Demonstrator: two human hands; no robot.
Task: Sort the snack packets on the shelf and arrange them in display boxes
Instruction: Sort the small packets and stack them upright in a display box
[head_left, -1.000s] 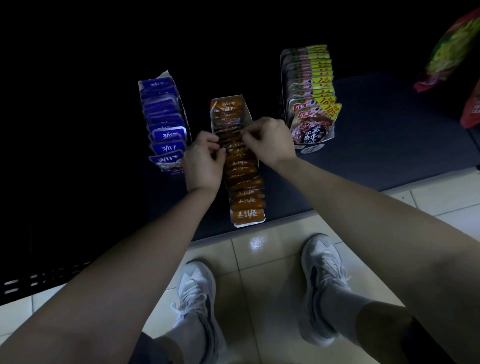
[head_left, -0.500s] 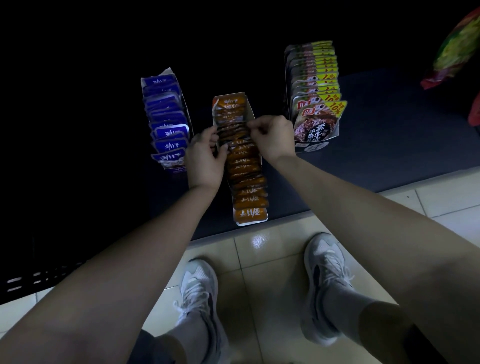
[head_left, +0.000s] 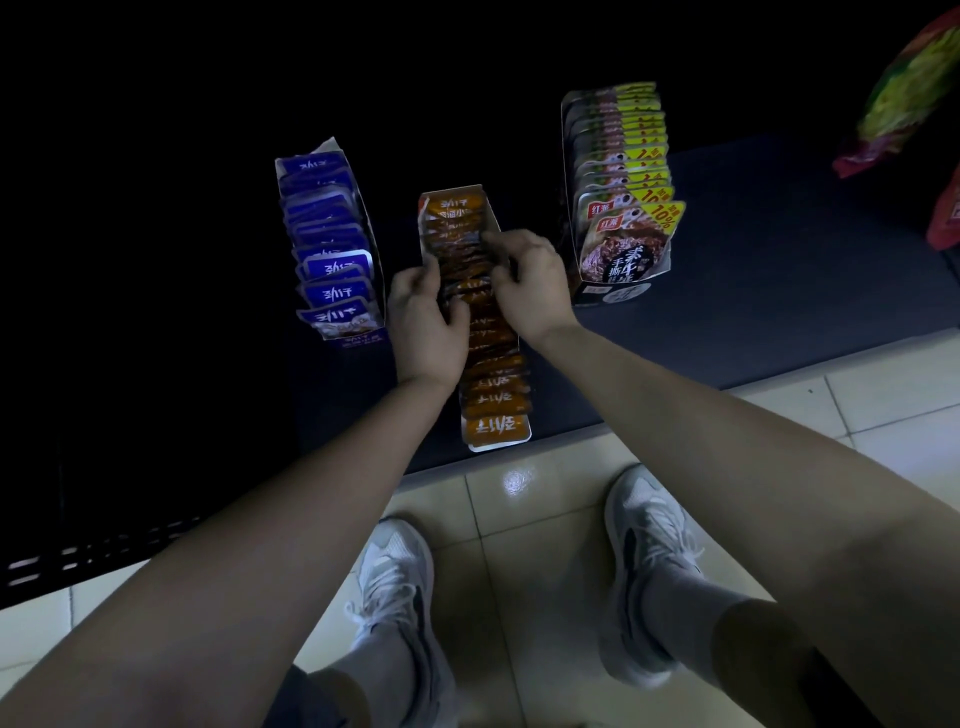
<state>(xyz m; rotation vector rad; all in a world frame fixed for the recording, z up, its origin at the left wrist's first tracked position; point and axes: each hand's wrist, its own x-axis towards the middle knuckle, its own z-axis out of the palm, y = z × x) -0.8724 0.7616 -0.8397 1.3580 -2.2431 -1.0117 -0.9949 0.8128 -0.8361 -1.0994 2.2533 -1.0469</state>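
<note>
Straightening the orange row in the middle display box

The orange packets (head_left: 496, 423) run back from the shelf's (head_left: 779, 312) front edge inside their display box (head_left: 491, 210). Midway along, the left hand (head_left: 426, 317) and right hand (head_left: 530, 280) flank the row with wrists low and fingers curled, each grip pinching packet edges. Squeezing evenly from both sides should keep the packets upright.

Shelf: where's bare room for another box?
Bare dark shelf between the black box of brown-and-yellow packets and the red-green bags. Crowded: left hand and right hand hold the orange packet row beside the blue packet box.
</note>
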